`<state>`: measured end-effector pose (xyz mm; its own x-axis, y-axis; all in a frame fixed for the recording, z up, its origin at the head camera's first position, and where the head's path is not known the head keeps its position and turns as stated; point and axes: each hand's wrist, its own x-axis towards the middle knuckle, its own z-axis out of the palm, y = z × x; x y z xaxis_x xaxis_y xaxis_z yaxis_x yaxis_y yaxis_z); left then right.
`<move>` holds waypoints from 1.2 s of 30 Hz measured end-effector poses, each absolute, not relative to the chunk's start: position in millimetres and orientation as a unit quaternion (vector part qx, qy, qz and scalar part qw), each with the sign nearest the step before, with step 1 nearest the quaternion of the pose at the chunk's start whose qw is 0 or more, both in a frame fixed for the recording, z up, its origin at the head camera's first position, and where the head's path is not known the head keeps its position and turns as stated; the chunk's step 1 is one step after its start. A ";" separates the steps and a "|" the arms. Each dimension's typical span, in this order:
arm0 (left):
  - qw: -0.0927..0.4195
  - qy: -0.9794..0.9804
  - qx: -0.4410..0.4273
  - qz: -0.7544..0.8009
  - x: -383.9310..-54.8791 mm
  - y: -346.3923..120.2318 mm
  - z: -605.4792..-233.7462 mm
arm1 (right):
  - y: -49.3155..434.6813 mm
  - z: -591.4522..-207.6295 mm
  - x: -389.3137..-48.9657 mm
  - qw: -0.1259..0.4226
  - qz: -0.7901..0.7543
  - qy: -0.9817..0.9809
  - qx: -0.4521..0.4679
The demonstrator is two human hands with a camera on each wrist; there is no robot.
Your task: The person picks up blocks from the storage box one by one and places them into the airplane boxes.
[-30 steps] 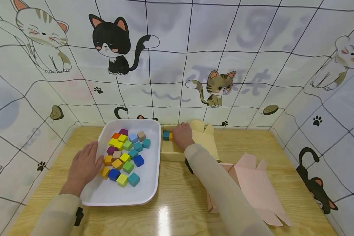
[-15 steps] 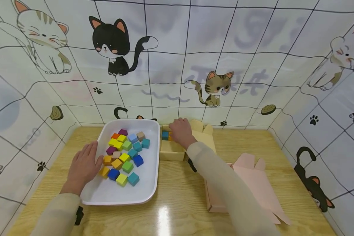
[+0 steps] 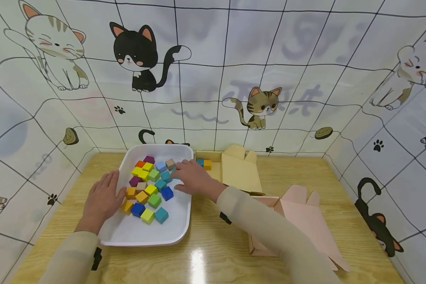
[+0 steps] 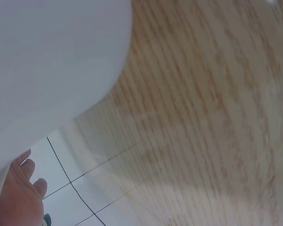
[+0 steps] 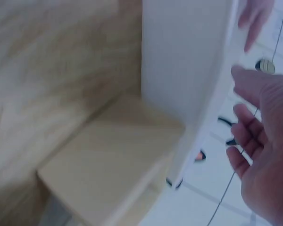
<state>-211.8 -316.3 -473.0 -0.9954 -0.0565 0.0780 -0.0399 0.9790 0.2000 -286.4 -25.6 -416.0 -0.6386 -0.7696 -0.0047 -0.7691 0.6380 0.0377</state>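
My left hand [image 3: 101, 199] rests with straight fingers on the left rim of a white tray [image 3: 177, 232]. Several coloured wooden cubes lie loose in the tray, among them a blue cube [image 3: 167, 193] and a green cube [image 3: 154, 200]. Over the right rim reaches my right hand [image 3: 195, 177], its fingers spread and partly hiding teal cubes near the tray's right side. The right wrist view shows this hand [image 5: 269, 136] with thumb and fingers apart and nothing between them. An orange cube [image 3: 207, 165] and a teal cube [image 3: 200, 162] sit inside the yellow box [image 3: 217, 157], beyond the right hand.
The yellow box's lid [image 3: 241, 171] lies folded open to the right. Nearer me is an open pink box [image 3: 305, 221], partly covered by my right sleeve [image 3: 262, 221]. A cat-patterned sheet [image 3: 206, 79] stands behind the wooden table [image 3: 213, 236].
My right hand has left the yellow box and moved left over the tray, uncovering the orange cube. The left hand stays on the tray's rim.
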 end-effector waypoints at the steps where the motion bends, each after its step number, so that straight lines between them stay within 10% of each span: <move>1: 0.041 -0.994 0.024 -0.101 -211.6 -316.1 -472.3 | -29.8 -418.4 -282.6 -0.010 -0.013 -0.897 0.441; 36: 0.045 -0.993 0.014 -0.111 -210.5 -318.9 -475.5 | -75.0 -435.6 -246.3 -0.122 -0.087 -0.856 0.494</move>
